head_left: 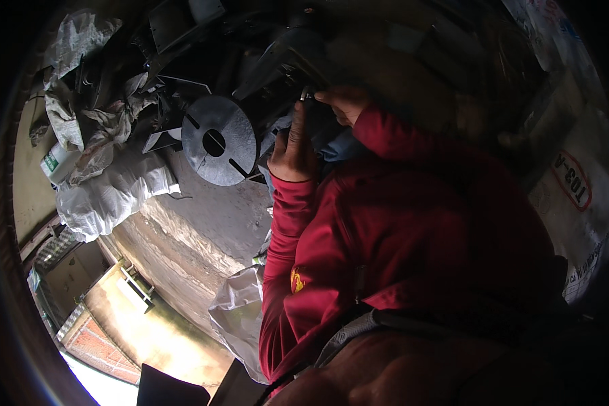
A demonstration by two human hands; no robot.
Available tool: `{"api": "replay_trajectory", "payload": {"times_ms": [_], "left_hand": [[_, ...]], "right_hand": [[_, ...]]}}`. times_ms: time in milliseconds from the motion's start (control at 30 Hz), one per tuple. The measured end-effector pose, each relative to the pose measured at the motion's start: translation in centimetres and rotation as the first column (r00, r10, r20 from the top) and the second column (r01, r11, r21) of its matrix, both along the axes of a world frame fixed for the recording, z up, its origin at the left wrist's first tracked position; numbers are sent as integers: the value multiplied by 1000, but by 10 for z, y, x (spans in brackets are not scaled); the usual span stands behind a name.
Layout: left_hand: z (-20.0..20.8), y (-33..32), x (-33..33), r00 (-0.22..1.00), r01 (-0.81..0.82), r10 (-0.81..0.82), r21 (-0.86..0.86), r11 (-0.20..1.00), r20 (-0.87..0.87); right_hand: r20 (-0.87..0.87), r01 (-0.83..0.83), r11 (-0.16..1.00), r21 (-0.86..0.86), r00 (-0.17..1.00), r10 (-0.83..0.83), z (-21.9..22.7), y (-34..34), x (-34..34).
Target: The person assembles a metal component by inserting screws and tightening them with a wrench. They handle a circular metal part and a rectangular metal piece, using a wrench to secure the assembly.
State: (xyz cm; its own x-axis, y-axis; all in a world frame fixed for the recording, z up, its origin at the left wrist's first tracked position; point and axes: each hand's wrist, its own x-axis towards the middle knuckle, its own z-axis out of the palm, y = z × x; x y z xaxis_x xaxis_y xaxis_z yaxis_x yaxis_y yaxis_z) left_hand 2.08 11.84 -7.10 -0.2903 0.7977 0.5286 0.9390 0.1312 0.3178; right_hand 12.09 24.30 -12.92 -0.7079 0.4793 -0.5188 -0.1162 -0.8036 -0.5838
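My left hand (292, 154) is raised near the top middle, its index finger stretched up to a small shiny metal piece (306, 95). The other fingers of that hand look curled, partly in shadow. From the right, my right hand (346, 103) pinches at the same piece with its fingertips. The piece's exact kind is too small and dark to make out. Left of my hands stands a round grey metal disc (221, 165) with a centre hole and slots. Dark machine-like metal parts (271, 71) lie just beyond my fingers.
Crumpled white plastic sacks (118, 196) and a white bottle (56, 162) lie at the left. Another pale bag (240, 304) sits beside my left sleeve. A large printed white sack (575, 210) stands at the right. Bright light falls on the floor (159, 325) at lower left.
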Motion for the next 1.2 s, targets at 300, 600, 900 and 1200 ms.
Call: {"api": "replay_trajectory", "payload": {"times_ms": [300, 600, 900, 1200], "left_hand": [[7, -4, -10, 994, 60, -61, 14, 998, 89], [5, -2, -15, 992, 53, -51, -11, 999, 118], [15, 5, -15, 989, 140, -140, 20, 990, 38], [12, 4, -6, 985, 32, -35, 19, 999, 166]], "right_hand": [[15, 9, 1000, 28, 1000, -10, -9, -2, -2], [15, -1, 999, 42, 1000, 0, -11, -1, -3], [-6, -23, 1000, 8, 1000, 23, -12, 0, -2], [3, -2, 996, 86, 1000, 2, -16, -1, -1]]}}
